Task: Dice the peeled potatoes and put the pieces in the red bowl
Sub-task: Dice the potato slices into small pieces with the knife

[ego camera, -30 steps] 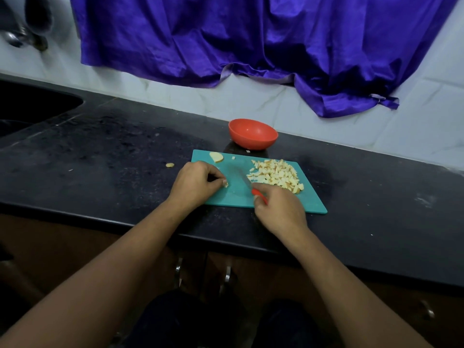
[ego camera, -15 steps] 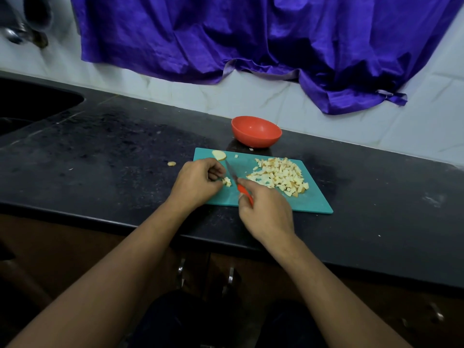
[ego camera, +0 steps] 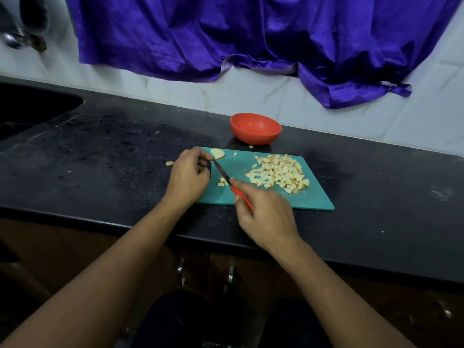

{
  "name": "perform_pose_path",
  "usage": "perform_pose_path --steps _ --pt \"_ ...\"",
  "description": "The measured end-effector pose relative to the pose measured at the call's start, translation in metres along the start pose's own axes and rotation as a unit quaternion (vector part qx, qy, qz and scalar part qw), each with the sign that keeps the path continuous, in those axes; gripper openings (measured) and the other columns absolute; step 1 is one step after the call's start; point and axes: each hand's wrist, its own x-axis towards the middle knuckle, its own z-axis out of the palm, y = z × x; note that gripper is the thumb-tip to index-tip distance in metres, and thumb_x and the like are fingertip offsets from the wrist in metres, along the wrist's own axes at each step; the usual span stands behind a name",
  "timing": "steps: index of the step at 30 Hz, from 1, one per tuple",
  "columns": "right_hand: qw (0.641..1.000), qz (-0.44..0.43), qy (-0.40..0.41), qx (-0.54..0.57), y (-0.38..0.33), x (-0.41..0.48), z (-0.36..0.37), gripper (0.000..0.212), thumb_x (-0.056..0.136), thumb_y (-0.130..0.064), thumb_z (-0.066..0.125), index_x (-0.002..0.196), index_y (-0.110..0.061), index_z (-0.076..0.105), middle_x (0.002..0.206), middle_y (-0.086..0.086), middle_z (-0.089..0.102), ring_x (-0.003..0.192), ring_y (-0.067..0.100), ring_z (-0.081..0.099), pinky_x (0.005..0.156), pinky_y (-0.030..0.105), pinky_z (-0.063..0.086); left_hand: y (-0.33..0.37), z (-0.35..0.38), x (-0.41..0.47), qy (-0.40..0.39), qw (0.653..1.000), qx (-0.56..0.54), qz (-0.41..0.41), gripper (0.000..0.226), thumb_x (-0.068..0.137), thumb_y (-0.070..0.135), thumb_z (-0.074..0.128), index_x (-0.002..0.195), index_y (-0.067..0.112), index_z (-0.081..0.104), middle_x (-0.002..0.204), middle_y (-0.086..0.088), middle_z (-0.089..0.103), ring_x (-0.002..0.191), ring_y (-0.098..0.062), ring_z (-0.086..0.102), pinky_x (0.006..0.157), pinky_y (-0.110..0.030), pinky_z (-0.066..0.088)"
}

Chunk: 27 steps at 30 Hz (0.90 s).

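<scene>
1. Far left, we see a dark sink (ego camera: 30, 109) set into the black tabletop (ego camera: 113, 151).
2. A stray potato bit (ego camera: 169, 163) lies on the tabletop, just left of the teal cutting board (ego camera: 313, 199).
3. Our left hand (ego camera: 187, 175) sits at the board's left edge with its fingers curled in. Whether they pinch anything, we cannot tell.
4. Just past those fingertips, a pale potato slice (ego camera: 217, 153) lies flat at the board's far left corner.
5. The knife (ego camera: 221, 170) slants across the board, tip up by the left hand. A small cluster of cut pieces (ego camera: 221, 183) lies right against the blade.
6. Our right hand (ego camera: 266, 217) grips the knife's red handle, forefinger stretched along the top.
7. The red bowl (ego camera: 254, 128) stands upright on the tabletop, just beyond the board's far edge.
8. On the right, the pile of diced potato (ego camera: 278, 173) spreads over the board's right half, apart from the bowl.
9. A purple cloth (ego camera: 251, 33) hangs on the white wall behind.
</scene>
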Motion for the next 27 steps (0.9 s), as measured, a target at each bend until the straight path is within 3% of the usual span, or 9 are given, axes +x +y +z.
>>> perform_pose_path --steps 3,7,13,18,23,27 --pt "0.999 -0.014 -0.034 -0.035 0.0 -0.001 0.0 0.044 0.104 -0.039 0.047 0.148 -0.041 0.049 0.081 -0.01 0.06 0.074 0.009 0.053 0.067 0.031 0.046 0.001 -0.001 -0.001 0.009 1.0 -0.004 -0.007 0.033 0.084 -0.005 0.057 0.103 0.022 0.061 0.105 0.003 0.055 0.088 -0.004 0.058 0.079 -0.018 0.047" --pt "0.997 -0.01 -0.048 -0.067 0.008 0.001 -0.001 0.044 0.104 -0.039 0.045 0.148 -0.041 0.047 0.08 -0.012 0.056 0.072 0.008 0.05 0.065 0.03 0.042 0.003 -0.001 0.0 0.005 1.0 0.009 -0.014 0.031 0.085 -0.003 0.058 0.103 0.022 0.062 0.106 0.002 0.057 0.087 -0.005 0.058 0.077 -0.019 0.047" --pt "0.992 0.087 0.014 -0.095 0.045 0.007 -0.009 0.041 0.102 -0.033 0.046 0.142 -0.037 0.057 0.081 -0.007 0.068 0.068 0.012 0.053 0.061 0.031 0.039 0.003 0.001 0.001 -0.015 0.999 0.043 -0.013 0.027 0.085 0.001 0.06 0.1 0.022 0.066 0.101 0.004 0.06 0.081 -0.006 0.06 0.071 -0.018 0.046" --pt "0.992 0.101 0.053 -0.049 0.05 0.005 -0.008 0.042 0.103 -0.034 0.048 0.144 -0.035 0.055 0.069 -0.011 0.055 0.061 0.01 0.048 0.057 0.03 0.035 0.003 0.004 0.017 -0.043 0.997 0.06 0.005 0.023 0.085 0.009 0.063 0.097 0.028 0.067 0.098 0.004 0.064 0.08 -0.013 0.064 0.075 -0.037 0.055" --pt "0.993 0.099 0.057 -0.032 0.053 0.005 -0.008 0.043 0.103 -0.035 0.048 0.146 -0.035 0.054 0.065 -0.012 0.053 0.055 0.005 0.046 0.053 0.029 0.033 0.008 0.016 0.054 -0.05 0.987 0.152 0.03 0.026 0.091 0.021 0.068 0.116 0.025 0.068 0.118 0.002 0.063 0.101 -0.021 0.063 0.083 -0.038 0.05" --pt "0.993 0.099 0.06 -0.026 0.053 0.005 -0.009 0.043 0.102 -0.034 0.049 0.145 -0.035 0.055 0.065 -0.013 0.051 0.054 0.005 0.043 0.057 0.029 0.036 0.005 0.029 0.076 -0.132 0.958 0.253 0.024 0.04 0.098 0.032 0.062 0.137 0.023 0.062 0.136 -0.007 0.062 0.128 -0.032 0.052 0.098 -0.049 0.05"
